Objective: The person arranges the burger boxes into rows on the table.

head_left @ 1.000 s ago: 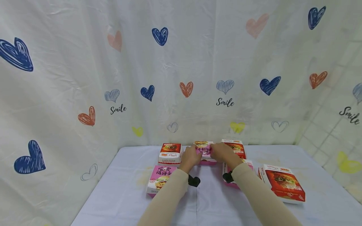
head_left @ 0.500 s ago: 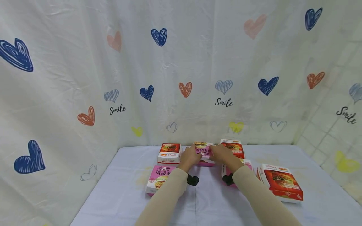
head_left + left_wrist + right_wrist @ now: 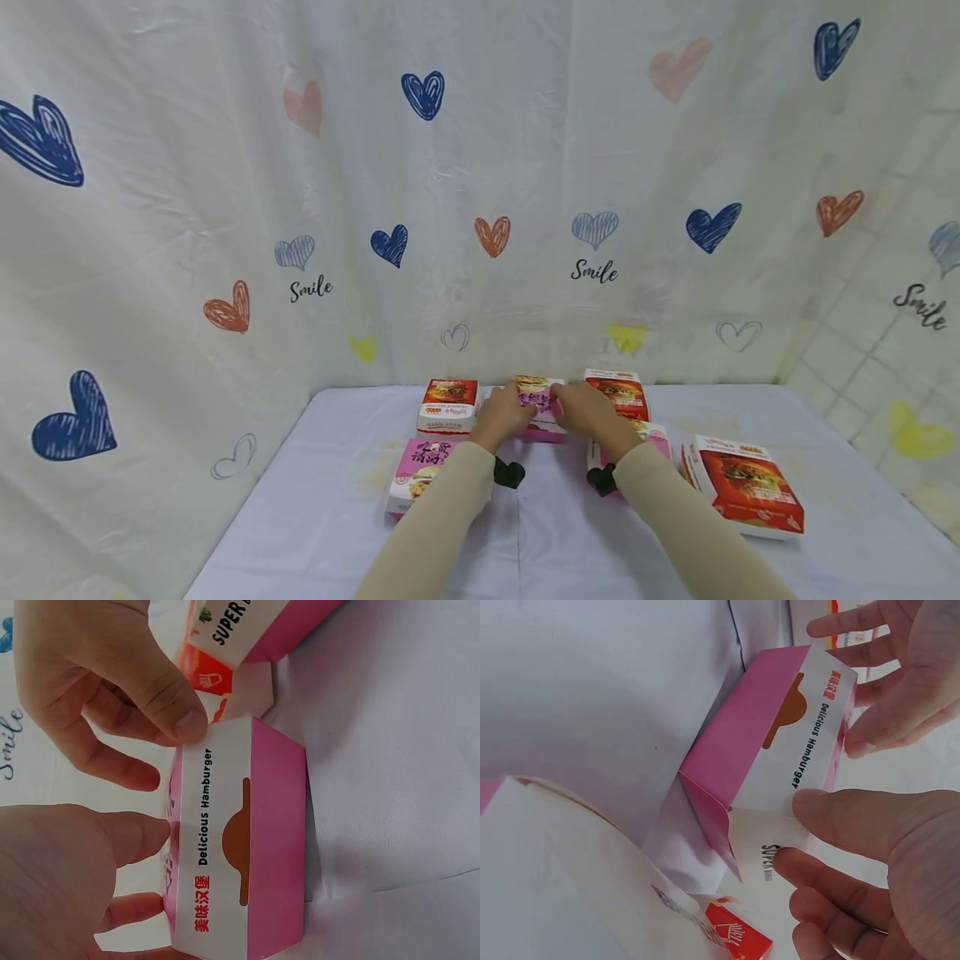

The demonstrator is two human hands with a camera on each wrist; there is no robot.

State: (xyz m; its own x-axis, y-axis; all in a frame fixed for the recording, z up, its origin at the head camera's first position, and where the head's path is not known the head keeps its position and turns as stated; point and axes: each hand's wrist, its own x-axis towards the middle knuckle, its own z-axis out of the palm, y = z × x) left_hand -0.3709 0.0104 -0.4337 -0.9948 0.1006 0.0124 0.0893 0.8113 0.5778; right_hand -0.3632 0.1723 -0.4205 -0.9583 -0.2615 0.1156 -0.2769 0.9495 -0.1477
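A pink and white hamburger box (image 3: 538,408) stands at the back of the table between my two hands. My left hand (image 3: 501,415) holds its left end, thumb tip at the lid's front edge and fingers at the side and back. With thumb and index finger, my right hand (image 3: 591,410) pinches the right front corner of the lid. In the left wrist view the box's front (image 3: 225,847) reads "Delicious Hamburger", with a brown tab on it. A loose pink flap (image 3: 712,825) sticks out at the right end in the right wrist view.
Left of it sit a red and white box (image 3: 448,408) and, nearer, a pink box (image 3: 420,475) partly under the left sleeve. On the right are a red box (image 3: 622,393), a pink box (image 3: 656,437) behind the right wrist, and a larger red box (image 3: 750,483). A heart-printed curtain (image 3: 525,167) hangs behind.
Both hands stay at the same hamburger box, with the right fingers shifting slightly at its corner. The boxes keep their places; the head view has shifted a little.
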